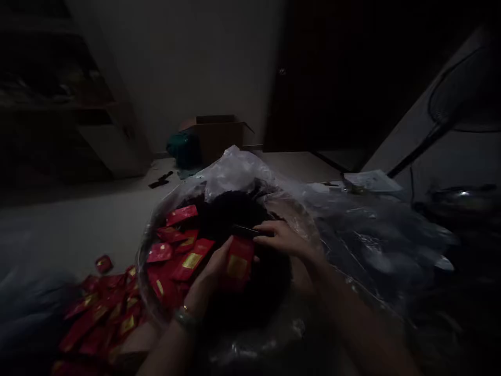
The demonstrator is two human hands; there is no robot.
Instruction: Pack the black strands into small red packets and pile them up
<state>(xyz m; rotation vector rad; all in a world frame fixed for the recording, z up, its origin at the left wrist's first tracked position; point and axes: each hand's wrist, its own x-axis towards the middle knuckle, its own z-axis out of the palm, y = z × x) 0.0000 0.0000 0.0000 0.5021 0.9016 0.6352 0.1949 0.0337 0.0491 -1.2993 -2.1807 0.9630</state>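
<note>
Red packet sits upright in the left hand, fingers curled round it, over a dark heap inside a clear plastic bag. Right hand pinches a thin dark piece at the packet's mouth. Many more red packets lie in a pile to the left and some on the bag's edge; whether those are filled I cannot tell. Judging by the large heap, much remains to be packed
</note>
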